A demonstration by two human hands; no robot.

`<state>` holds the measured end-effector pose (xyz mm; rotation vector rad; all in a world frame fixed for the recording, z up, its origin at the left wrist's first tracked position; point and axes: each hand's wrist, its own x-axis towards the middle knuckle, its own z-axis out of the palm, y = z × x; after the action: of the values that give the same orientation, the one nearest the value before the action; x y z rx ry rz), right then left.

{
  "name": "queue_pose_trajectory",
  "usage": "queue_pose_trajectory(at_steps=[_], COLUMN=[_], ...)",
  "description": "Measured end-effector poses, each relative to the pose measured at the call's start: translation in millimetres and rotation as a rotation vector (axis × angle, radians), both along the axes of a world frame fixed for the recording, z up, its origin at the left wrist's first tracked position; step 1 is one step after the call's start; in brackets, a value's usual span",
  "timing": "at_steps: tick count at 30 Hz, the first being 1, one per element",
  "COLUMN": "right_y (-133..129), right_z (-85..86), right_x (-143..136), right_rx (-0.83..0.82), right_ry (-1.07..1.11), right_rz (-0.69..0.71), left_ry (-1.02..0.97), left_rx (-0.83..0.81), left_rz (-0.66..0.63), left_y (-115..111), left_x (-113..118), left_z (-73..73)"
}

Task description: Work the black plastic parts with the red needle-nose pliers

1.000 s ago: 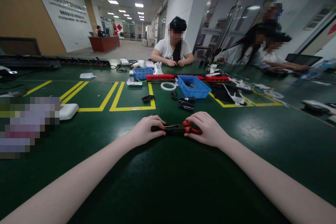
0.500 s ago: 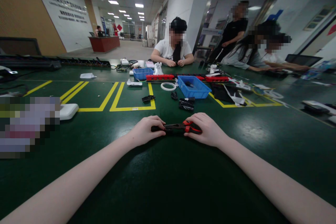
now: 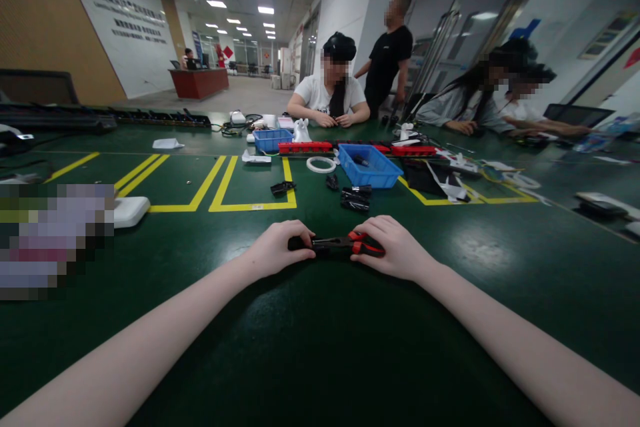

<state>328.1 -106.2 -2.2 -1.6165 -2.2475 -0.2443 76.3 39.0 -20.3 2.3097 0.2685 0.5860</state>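
Observation:
Needle-nose pliers (image 3: 336, 245) with red-and-black handles lie level between my hands, low over the green table (image 3: 320, 340). My right hand (image 3: 395, 247) is closed around their handles. At their jaw end, my left hand (image 3: 276, 250) pinches a small dark piece (image 3: 299, 244), mostly covered by the fingers. The jaw tips reach up to this piece; whether they clamp it I cannot tell.
Black plastic-wrapped bundles (image 3: 356, 199) lie beyond my hands, near a blue bin (image 3: 373, 170) and a white ring (image 3: 321, 165). To the left is a white box (image 3: 131, 212). A co-worker (image 3: 327, 93) sits opposite; another person (image 3: 390, 57) stands behind.
My hands and the pliers have stayed nearly still. The standing person in black has moved left, and a seated person at the right has shifted an arm.

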Motion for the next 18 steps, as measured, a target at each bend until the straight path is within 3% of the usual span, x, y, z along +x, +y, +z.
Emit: queue_pose_trajectory(at_steps=[18], right_y=[-5.1], right_z=[4.1], right_x=[-5.3], right_rx=[-0.037], right_ry=[0.013], right_rz=[-0.020], left_ry=[0.009], left_rx=[-0.004], left_rz=[-0.015], left_y=[-1.4], left_x=[-1.1], left_z=[3.4])
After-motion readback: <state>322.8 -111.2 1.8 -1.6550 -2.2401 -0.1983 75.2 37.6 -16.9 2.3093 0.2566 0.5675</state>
